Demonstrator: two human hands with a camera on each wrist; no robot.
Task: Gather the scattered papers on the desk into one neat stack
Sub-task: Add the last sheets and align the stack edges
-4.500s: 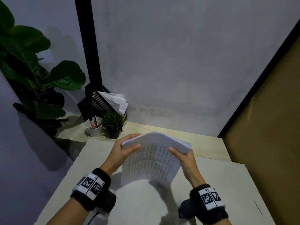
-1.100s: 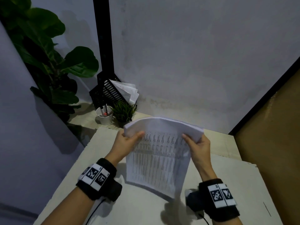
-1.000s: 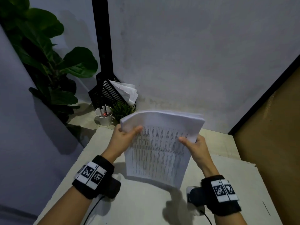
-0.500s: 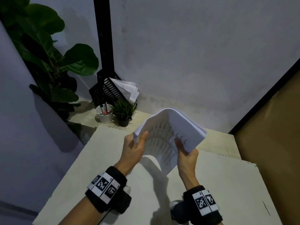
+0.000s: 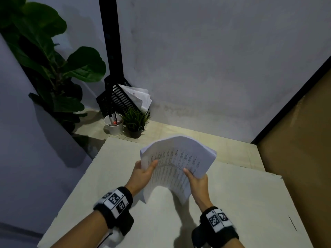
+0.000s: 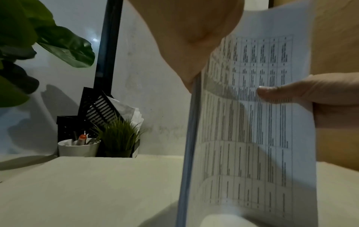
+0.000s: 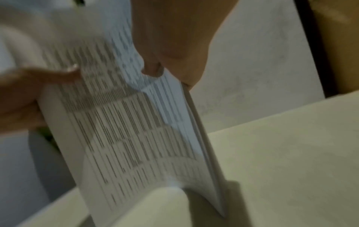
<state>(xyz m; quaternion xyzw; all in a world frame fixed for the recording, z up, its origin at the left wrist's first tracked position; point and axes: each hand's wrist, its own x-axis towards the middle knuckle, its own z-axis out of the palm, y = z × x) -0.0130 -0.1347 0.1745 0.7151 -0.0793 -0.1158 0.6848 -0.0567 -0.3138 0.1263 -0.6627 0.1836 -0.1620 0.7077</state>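
A thick stack of white papers (image 5: 176, 163) printed with tables stands bowed over the cream desk (image 5: 241, 203), top edge curling away from me. My left hand (image 5: 148, 167) grips its left edge, thumb on the printed face. My right hand (image 5: 193, 176) grips the right edge the same way. In the left wrist view the papers (image 6: 252, 130) stand edge-on beside my left hand (image 6: 194, 46). The right wrist view, blurred, shows the papers (image 7: 126, 122) under my right hand (image 7: 170, 46). There the lower corner looks level with the desk; I cannot tell whether it touches.
At the back left corner stand a black file tray (image 5: 121, 99) holding other sheets, a white cup (image 5: 113, 127) with pens and a small potted plant (image 5: 135, 122). A large leafy plant (image 5: 50, 59) fills the left. A brown panel (image 5: 304, 140) borders the right.
Both hands kept their grip. They raised the stack and swung it edge-on half a second ago. It now sits lower, its printed face turned back toward me and its bottom edge down by the desk.
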